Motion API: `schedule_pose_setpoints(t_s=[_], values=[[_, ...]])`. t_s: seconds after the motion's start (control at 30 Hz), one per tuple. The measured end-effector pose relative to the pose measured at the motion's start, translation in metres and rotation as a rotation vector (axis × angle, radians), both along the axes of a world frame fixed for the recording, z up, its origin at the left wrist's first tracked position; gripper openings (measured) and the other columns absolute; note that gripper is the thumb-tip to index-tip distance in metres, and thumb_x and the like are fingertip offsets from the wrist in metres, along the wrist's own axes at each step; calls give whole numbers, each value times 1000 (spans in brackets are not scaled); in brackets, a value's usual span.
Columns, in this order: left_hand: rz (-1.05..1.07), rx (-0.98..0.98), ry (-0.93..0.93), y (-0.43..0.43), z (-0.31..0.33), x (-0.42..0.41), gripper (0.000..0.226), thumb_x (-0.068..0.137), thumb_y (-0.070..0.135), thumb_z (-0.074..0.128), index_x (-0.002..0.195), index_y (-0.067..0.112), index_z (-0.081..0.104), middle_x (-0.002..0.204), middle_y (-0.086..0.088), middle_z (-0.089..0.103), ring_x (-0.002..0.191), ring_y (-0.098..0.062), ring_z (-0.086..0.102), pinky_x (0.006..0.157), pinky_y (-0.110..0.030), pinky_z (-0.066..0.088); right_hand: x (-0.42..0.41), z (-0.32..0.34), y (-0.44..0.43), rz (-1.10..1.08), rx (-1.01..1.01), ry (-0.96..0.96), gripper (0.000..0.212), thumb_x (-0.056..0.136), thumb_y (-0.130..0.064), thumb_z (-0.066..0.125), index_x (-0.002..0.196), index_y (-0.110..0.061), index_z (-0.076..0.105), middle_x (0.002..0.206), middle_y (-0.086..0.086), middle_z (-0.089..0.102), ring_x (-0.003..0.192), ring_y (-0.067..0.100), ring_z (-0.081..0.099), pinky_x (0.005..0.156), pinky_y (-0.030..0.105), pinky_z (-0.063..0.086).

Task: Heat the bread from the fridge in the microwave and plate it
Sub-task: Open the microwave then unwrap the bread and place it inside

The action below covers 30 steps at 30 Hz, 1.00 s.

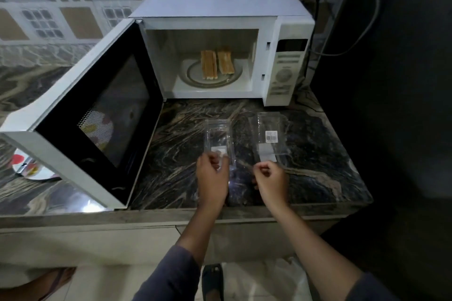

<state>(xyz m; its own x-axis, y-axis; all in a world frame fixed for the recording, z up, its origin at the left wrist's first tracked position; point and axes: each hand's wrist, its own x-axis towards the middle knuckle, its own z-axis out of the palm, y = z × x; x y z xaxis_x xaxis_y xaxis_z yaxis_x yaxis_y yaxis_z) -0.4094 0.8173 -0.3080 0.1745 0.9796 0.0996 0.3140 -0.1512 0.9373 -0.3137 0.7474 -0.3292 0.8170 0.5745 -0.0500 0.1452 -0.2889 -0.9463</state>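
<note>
On the dark, swirly stone table stands a white boxy microwave, and its black-windowed door is swung wide open to the left. Inside, two long pieces of golden-brown bread lie side by side on the round glass turning plate, close together near the middle. The microwave's panel of buttons with one round knob is on its right side. In front of the microwave, two clear plastic box halves lie next to each other on the table. The left half is a see-through tray with a small white sticker at its near end. The right half looks flatter and has a white barcode label on it. I cannot tell if the two halves are joined. The left hand has its fingers curled, and its grip pinches the near edge of the left half. The right hand has its fingers curled too, and its grip pinches the near edge of the right half. Both arms wear dark blue-grey sleeves. Far to the left on the table, partly behind the open door, sits a round white plate with red and yellow spots.
</note>
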Motion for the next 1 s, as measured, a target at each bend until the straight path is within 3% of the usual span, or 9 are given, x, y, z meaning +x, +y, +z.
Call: schedule_pose_setpoints(t_s=[0.1, 0.23, 0.33, 0.4, 0.43, 0.5, 0.63, 0.83, 1.0], values=[[-142, -104, -28, -22, 3, 24, 26, 92, 35, 53, 77, 14, 51, 67, 0, 54, 61, -11, 51, 59, -28, 39, 7, -4, -30, -196, 67, -100, 14, 88, -7, 58, 75, -14, 58, 62, -6, 55, 58, 8, 52, 56, 21, 40], [-283, -346, 36, -35, 2, 48, 55, 86, 64, 40, 64, 13, 41, 59, -7, 41, 55, -19, 43, 56, -31, 34, 32, 5, -44, -397, 227, -21, 3, 92, -13, 56, 94, -12, 54, 81, 2, 60, 72, 17, 57, 67, 34, 47], [-292, -531, 12, -31, -2, 59, 71, 77, 77, 32, 80, 10, 56, 70, -18, 56, 67, -24, 56, 70, -32, 45, 58, 12, -33, -347, 172, 214, 31, 92, -34, 56, 110, -9, 51, 100, 4, 59, 90, 19, 58, 77, 30, 49], [-260, -659, -63, -25, -6, 65, 63, 86, 66, 38, 108, 10, 55, 95, -17, 63, 93, -28, 61, 90, -38, 49, 69, 10, -20, -248, 2, 295, 40, 88, -47, 56, 108, -12, 52, 102, 4, 59, 95, 21, 59, 86, 39, 51], [-238, -706, -122, -23, -8, 67, 48, 92, 54, 42, 108, 10, 52, 92, -10, 61, 94, -25, 59, 91, -37, 49, 72, 7, -15, -192, -71, 326, 38, 85, -49, 57, 100, -14, 53, 102, 7, 61, 95, 24, 61, 89, 44, 51], [-203, -794, -250, -20, -10, 71, 28, 96, 32, 47, 106, 6, 52, 83, -5, 56, 82, -18, 58, 79, -28, 49, 75, 2, -10, -139, -105, 402, 28, 87, -39, 59, 92, -12, 53, 96, 14, 63, 90, 25, 64, 89, 44, 53], [-162, -882, -321, -18, -15, 75, 19, 95, 5, 45, 77, 5, 51, 76, -9, 54, 70, -15, 56, 65, -18, 49, 79, 5, -11, -111, 0, 566, 8, 93, -7, 51, 85, -6, 52, 77, 10, 58, 68, 15, 60, 66, 23, 54], [-72, -853, -333, -11, -17, 80, 18, 90, -4, 50, 73, 1, 54, 74, -16, 59, 68, -19, 62, 58, -15, 55, 85, 5, -9, -99, -43, 606, 15, 91, -2, 53, 76, -6, 51, 72, 12, 60, 63, 16, 63, 51, 16, 53], [-40, -817, -273, -10, -22, 78, 12, 86, -5, 56, 75, 0, 58, 71, -15, 63, 66, -20, 65, 67, -22, 58, 87, 4, -9, -90, -82, 597, 16, 89, 1, 54, 74, -3, 50, 66, 14, 59, 36, 5, 60, 42, 13, 50]])
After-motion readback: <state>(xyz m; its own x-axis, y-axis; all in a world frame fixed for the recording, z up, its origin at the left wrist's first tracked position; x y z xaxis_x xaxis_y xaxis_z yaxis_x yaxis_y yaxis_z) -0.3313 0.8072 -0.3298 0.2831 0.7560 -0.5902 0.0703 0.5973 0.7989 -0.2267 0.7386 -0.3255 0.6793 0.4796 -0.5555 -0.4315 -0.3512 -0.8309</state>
